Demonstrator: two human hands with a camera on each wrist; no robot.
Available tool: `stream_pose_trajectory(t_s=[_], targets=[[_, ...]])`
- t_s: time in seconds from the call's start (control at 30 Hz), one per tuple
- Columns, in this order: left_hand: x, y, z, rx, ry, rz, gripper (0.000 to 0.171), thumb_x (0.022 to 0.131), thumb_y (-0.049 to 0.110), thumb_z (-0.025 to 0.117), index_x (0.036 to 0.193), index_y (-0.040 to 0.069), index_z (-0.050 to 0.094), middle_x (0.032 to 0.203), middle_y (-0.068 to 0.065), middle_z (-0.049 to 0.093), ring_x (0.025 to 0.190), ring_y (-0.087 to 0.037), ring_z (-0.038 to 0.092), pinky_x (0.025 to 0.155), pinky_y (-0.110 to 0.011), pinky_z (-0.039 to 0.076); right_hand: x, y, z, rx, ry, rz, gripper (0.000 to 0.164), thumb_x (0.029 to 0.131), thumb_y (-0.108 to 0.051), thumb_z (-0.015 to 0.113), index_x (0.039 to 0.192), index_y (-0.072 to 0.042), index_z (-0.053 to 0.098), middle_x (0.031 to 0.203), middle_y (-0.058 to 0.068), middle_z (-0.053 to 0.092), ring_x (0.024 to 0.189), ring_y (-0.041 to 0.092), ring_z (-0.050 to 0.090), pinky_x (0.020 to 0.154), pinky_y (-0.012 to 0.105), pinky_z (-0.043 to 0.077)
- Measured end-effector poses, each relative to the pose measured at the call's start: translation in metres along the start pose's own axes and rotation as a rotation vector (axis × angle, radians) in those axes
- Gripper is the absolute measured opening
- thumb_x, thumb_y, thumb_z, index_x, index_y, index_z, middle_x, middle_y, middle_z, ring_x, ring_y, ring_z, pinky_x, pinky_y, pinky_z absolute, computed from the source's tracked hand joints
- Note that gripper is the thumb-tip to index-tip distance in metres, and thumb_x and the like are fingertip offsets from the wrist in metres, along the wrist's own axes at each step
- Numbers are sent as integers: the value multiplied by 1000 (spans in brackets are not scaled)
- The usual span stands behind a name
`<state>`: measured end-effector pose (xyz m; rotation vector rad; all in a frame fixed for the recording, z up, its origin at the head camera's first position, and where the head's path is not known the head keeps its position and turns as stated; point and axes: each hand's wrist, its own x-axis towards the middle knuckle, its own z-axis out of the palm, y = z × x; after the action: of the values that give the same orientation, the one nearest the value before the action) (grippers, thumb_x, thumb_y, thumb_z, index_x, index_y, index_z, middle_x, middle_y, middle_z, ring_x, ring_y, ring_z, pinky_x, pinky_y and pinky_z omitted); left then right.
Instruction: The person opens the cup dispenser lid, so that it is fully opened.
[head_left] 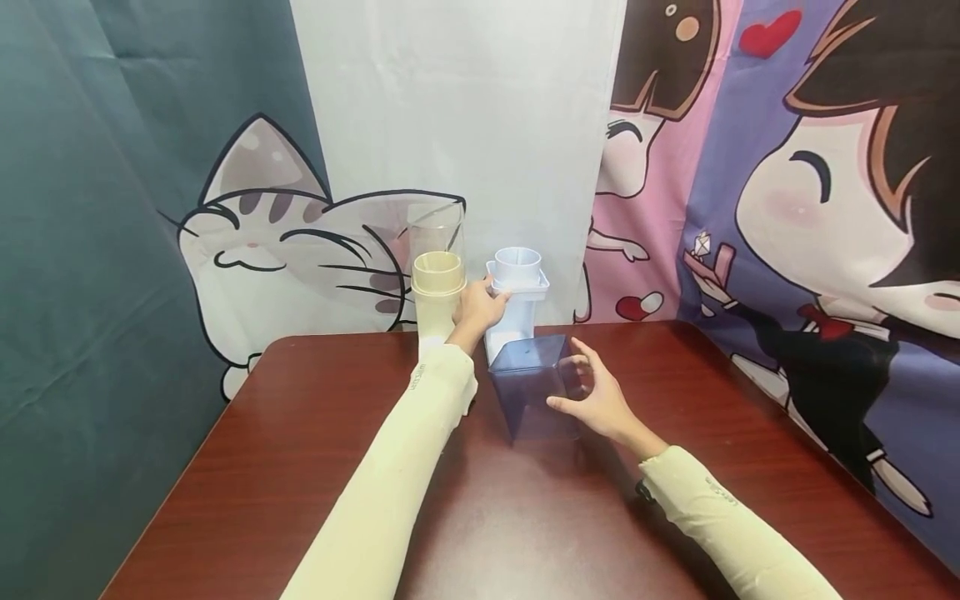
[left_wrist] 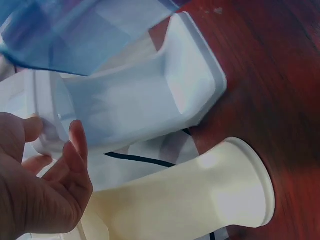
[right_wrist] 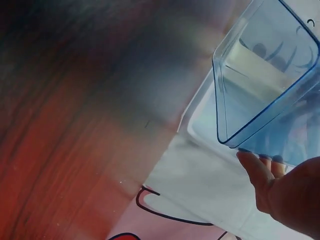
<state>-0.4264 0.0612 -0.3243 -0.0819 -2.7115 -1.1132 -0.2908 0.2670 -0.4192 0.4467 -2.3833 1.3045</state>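
A pale bluish-white plastic stand (head_left: 517, 308) with a square flange and round collar stands upright at the table's back edge. My left hand (head_left: 482, 307) grips its flange at the left, thumb on the edge in the left wrist view. Beside it on the left is a cream plastic stand (head_left: 433, 312) with a round collar, close to my left hand. A see-through blue box-shaped container (head_left: 528, 392) is in front of the white stand. My right hand (head_left: 600, 400) holds it by its right side, thumb and fingers spread around the wall. Its open rim shows in the right wrist view.
A clear cylinder (head_left: 437, 225) rises above the cream stand. The brown wooden table (head_left: 300, 467) ends just behind the stands, where a printed cloth backdrop (head_left: 465, 108) hangs. More printed cloth (head_left: 795, 250) hangs along the right side.
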Motion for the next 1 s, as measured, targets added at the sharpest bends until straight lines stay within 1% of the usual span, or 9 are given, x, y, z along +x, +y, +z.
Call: stream_pose_trajectory(t_s=[0.07,0.13,0.3,0.47,0.53,0.6,0.73,0.87,1.0], targets=[[-2,-2,-3,-2,-15,0,61,94,48,61,150,28,45,134,-2,61,119,-25,58,86,-49,50,0,1,1,1,-10,1,99,70,-19,91,152,-18,35,127,13,57,114,32,57,89,51,51],[-3,-3,-6,7,-23,13,59,95,47,59,149,26,47,136,-4,61,121,-28,57,87,-51,50,1,1,1,4,-15,-1,97,70,-19,91,150,-18,38,127,13,57,115,34,58,91,51,51],[-9,-4,-11,24,-58,76,54,97,47,53,143,21,46,136,-7,60,123,-33,57,89,-55,49,6,-3,0,45,-23,-13,91,71,-13,91,148,-14,42,128,15,58,119,38,58,91,54,51],[-23,-5,-25,8,-86,136,59,97,48,52,147,17,42,133,-7,61,124,-31,56,90,-53,48,7,-21,-4,78,-41,-23,88,73,-6,88,147,-3,41,132,24,55,122,47,53,92,60,48],[-31,-6,-32,2,-88,170,60,98,49,51,147,16,43,132,-7,62,122,-30,56,90,-52,48,6,-28,-6,75,-42,-23,86,73,-5,87,146,1,40,133,27,55,122,49,53,92,60,48],[-40,-8,-38,-19,-90,214,59,98,49,51,147,16,44,131,-8,62,120,-29,57,90,-52,48,6,-30,-7,61,-42,-25,85,74,-4,86,145,3,40,133,27,54,122,48,53,91,58,49],[-60,-19,-48,-84,-82,274,59,98,49,51,146,15,48,132,-7,63,120,-26,59,94,-49,47,10,-9,-3,81,-42,-15,87,75,-5,86,147,-3,39,138,25,53,124,44,52,90,55,51],[-75,-34,-51,-157,-84,310,54,100,45,50,143,12,51,131,-10,64,121,-24,59,100,-46,45,16,15,1,108,-45,-2,88,74,-9,88,149,-12,40,142,22,50,129,41,50,91,53,51],[-87,-47,-52,-162,-114,338,52,101,43,50,142,12,52,131,-13,63,124,-26,57,103,-46,43,18,23,2,123,-57,-2,88,75,-10,87,148,-13,40,144,23,49,131,42,48,91,54,50]])
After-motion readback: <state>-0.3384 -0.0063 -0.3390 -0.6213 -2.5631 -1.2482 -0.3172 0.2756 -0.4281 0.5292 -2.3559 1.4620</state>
